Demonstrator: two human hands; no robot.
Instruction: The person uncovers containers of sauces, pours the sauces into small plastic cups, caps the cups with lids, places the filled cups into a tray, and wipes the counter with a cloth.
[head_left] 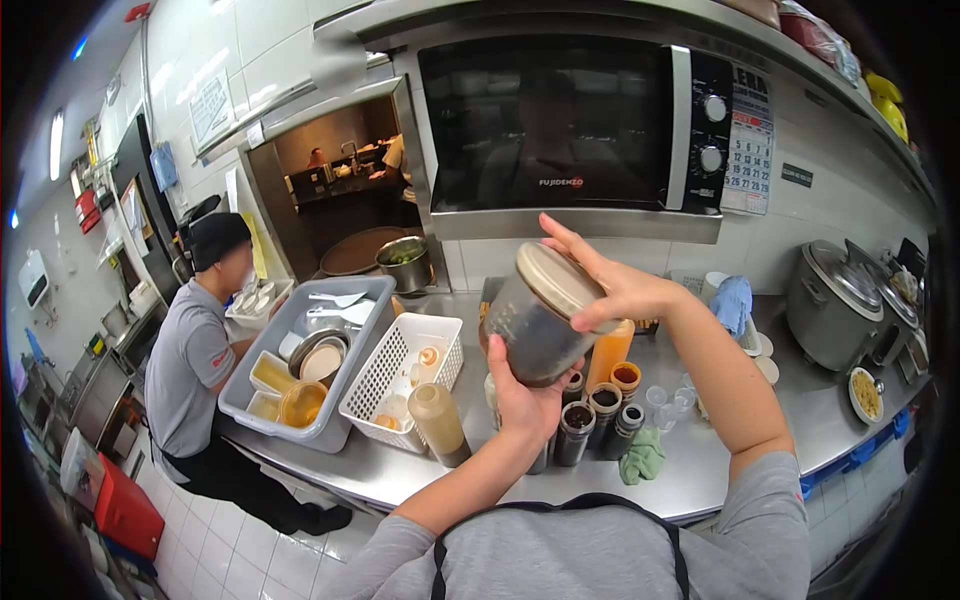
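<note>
A tilted plastic container (535, 335) with dark contents is between my two hands, above the counter. My left hand (527, 400) is closed around its lower part, supporting it from below. Across its beige lid (560, 285) lies my right hand (628, 287), thumb at the near rim and fingers over the far side. Under the container stand several open squeeze bottles (575, 430) of dark sauce. Behind them is an orange-filled bottle (610, 350). A capped bottle of tan sauce (438, 425) stands left of my left forearm.
A white basket (365, 385) and a grey tub (330, 435) of containers and utensils stand left. A co-worker (195, 340) is beside the tub. A green cloth (642, 458) lies near the bottles. Rice cookers (835, 310) stand right; a microwave (550, 130) hangs above.
</note>
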